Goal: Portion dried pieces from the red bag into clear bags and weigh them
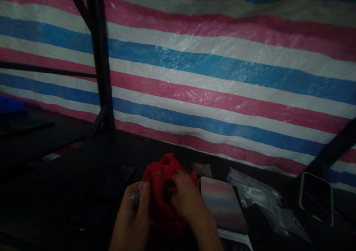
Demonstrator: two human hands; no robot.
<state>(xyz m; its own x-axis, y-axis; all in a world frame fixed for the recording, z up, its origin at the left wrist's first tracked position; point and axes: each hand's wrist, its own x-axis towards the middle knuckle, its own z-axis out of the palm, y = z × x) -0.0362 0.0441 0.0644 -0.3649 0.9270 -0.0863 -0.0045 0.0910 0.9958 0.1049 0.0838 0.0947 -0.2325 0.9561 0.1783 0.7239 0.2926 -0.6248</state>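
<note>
A crumpled red plastic bag [160, 180] stands on the dark table with its mouth open. My right hand [185, 195] reaches into it from the right, and the bag hides its fingertips. At the bag's left side is my left hand [135, 214], thumb and fingers closed around a small piece of clear plastic [135, 192]. Just right of my right hand lies a scale [222, 204] with a shiny plate that reflects the striped sheet. What is inside the bag is too dark to make out.
Clear plastic bags [258, 191] lie right of the scale, with a phone [316, 198] leaning beyond them. A small packet [202, 169] sits behind the scale. Black frame posts [101, 58] stand before a striped sheet [222, 69].
</note>
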